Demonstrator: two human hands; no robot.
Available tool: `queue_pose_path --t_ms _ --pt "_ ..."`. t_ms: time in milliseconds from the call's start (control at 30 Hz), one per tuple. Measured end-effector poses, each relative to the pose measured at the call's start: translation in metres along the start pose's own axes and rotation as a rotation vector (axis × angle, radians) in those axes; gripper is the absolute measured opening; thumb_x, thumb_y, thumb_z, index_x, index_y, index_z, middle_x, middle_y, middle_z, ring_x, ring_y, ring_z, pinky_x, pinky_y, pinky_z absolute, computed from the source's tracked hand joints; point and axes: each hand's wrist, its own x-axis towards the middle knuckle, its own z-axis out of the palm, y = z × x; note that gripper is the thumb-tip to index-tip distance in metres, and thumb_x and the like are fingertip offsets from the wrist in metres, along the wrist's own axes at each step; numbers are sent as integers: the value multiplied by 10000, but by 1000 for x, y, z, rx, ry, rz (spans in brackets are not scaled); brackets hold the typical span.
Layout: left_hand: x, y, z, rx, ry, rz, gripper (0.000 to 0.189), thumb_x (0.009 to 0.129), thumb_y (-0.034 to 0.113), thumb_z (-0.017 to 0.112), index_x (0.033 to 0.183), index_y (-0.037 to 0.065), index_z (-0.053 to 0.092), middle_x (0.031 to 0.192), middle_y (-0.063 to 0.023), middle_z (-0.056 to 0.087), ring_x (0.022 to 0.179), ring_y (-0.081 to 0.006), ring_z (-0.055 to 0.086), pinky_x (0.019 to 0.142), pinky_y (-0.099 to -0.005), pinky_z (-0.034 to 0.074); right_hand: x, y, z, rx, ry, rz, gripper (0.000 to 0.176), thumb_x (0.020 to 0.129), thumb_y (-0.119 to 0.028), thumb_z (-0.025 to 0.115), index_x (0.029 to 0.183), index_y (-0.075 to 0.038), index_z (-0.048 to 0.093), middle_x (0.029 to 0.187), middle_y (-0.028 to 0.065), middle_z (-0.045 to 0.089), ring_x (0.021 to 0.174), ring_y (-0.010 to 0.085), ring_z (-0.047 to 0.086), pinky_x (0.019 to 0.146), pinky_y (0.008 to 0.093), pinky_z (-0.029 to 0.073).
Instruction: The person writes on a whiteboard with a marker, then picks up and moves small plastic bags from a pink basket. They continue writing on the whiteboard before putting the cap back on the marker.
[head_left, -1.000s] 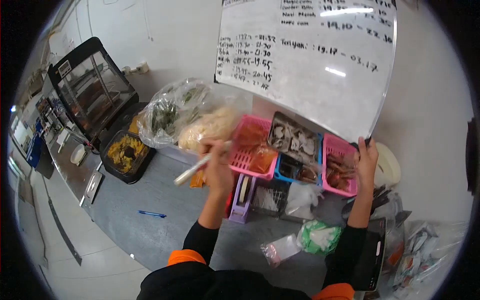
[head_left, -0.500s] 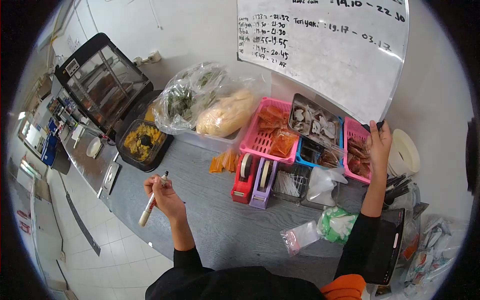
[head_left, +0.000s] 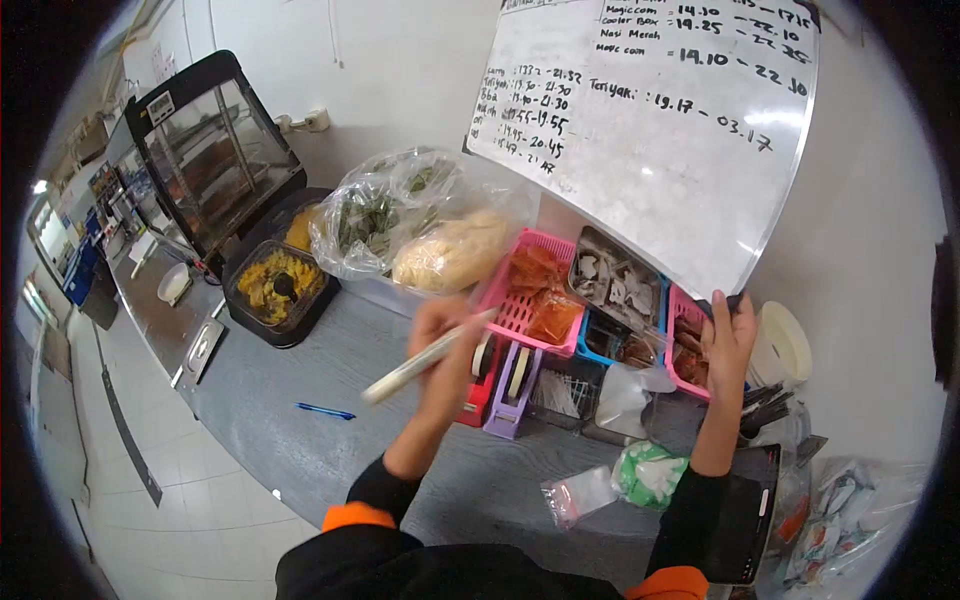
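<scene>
A whitish marker [head_left: 415, 368] is gripped in my left hand [head_left: 447, 350], which is blurred and raised in front of the red tape dispenser [head_left: 476, 400]. My right hand [head_left: 727, 335] is closed on a small black object [head_left: 708, 304] at the lower corner of the whiteboard [head_left: 650, 190]; what the object is cannot be made out. Handwritten names and times cover the upper part of the board. A pink basket [head_left: 688, 378] with reddish packets lies just beside my right hand.
Behind are a glass display case [head_left: 215, 150], a tray of yellow food [head_left: 277, 290] and plastic bags [head_left: 385, 215]. A purple tape dispenser [head_left: 512, 405], a blue pen [head_left: 326, 411], a green-white packet [head_left: 648, 474] and a tablet [head_left: 750, 520] lie on the table [head_left: 400, 470].
My left hand has moved right and up with the marker, uncovering the blue pen. The view has shifted so more of the whiteboard's top shows. My right hand remains at the board's corner.
</scene>
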Motion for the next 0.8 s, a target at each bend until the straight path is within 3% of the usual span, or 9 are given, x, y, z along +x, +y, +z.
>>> queue_pose_path --t_ms 33,67,133,267,400,500,633,700,800 --pt "15 -5 23 -109 -153 102 139 717 16 538 767 68 419 717 7 417 619 -46 390 515 -173 352 -3 -3 4 -29 10 -79 94 795 -125 471 835 -44 446 531 -49 404 368 -7 282 311 153 197" --pt "34 2 44 -262 -299 42 125 729 52 539 788 54 429 702 11 423 622 -49 400 520 -176 355 -6 -6 7 -60 19 -158 101 794 -120 470 846 -37 447 558 -47 420 381 -13 286 322 146 203" --pt "80 -5 87 -297 -220 38 147 727 90 540 817 43 433 702 -4 447 626 -67 429 553 -180 369 -16 -24 11 -53 -19 -178 114 795 -107 464 867 -21 449 598 -42 438 400 -18 293 339 136 212" --pt "181 -38 150 -748 46 -64 131 675 58 525 748 53 417 672 -30 449 594 -87 437 517 -189 355 -29 -51 18 46 -35 -93 111 797 -95 458 876 -17 452 581 -55 417 400 -16 296 338 139 215" --pt "209 -50 174 -779 161 -70 136 648 59 531 695 57 403 627 -26 435 574 -84 424 497 -192 336 -29 -53 17 17 -43 -123 103 807 -96 442 872 -18 450 584 -56 406 414 -19 298 339 139 215" --pt "212 -62 180 -615 272 93 127 641 60 529 672 64 405 598 -5 416 542 -65 386 478 -188 307 -27 -49 14 41 -69 -131 108 812 -91 430 892 -22 452 608 -52 404 428 -18 290 339 143 214" --pt "212 -65 179 -636 255 88 127 645 51 525 674 62 402 588 1 407 521 -62 370 459 -189 296 -23 -41 13 63 -6 -113 124 823 -136 422 882 -29 439 503 -41 363 320 8 243 293 167 176" --pt "211 -64 178 -512 213 76 127 651 46 526 672 57 401 583 2 401 505 -58 356 442 -192 290 -24 -41 12 102 -29 -72 130 815 -93 421 922 -23 448 619 -45 402 401 -11 259 329 148 196" --pt "210 -60 173 -611 170 1 127 656 47 526 667 57 400 578 1 400 496 -56 350 432 -195 287 -25 -44 15 112 -39 -80 139 814 -95 424 930 -21 447 615 -43 404 398 -9 262 328 149 198"
